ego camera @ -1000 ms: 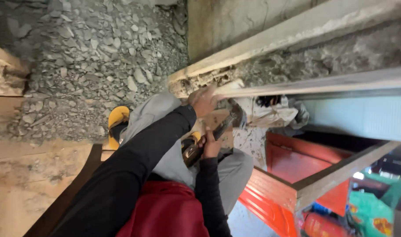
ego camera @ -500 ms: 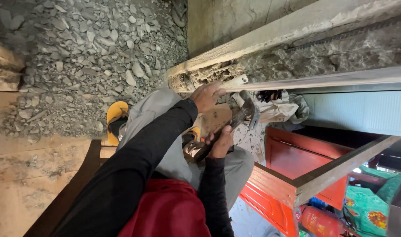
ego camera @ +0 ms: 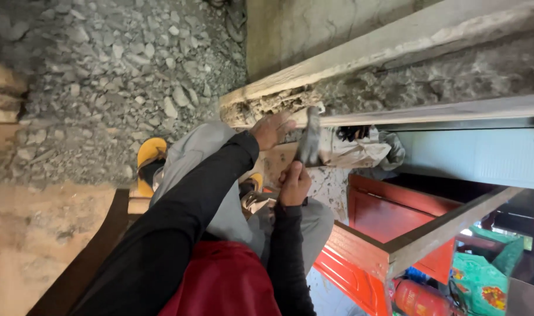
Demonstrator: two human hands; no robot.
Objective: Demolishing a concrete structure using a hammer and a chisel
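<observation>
My left hand rests with curled fingers against the broken, crumbly end of a long wooden beam, and I cannot see anything held in it. My right hand grips the handle of a hammer. The hammer's head is blurred and sits raised just below the beam's end, close to my left hand. Both arms wear black sleeves. Below them are my grey trousers and yellow sandals.
Grey gravel covers the ground by my feet. A crumpled paper sack lies under the beam. A red-and-wood frame and a red canister stand at the lower right. A concrete wall rises behind the beam.
The hammer has swung up from near my lap to the beam's end. My right hand rose with it. My left hand stayed at the beam's broken end.
</observation>
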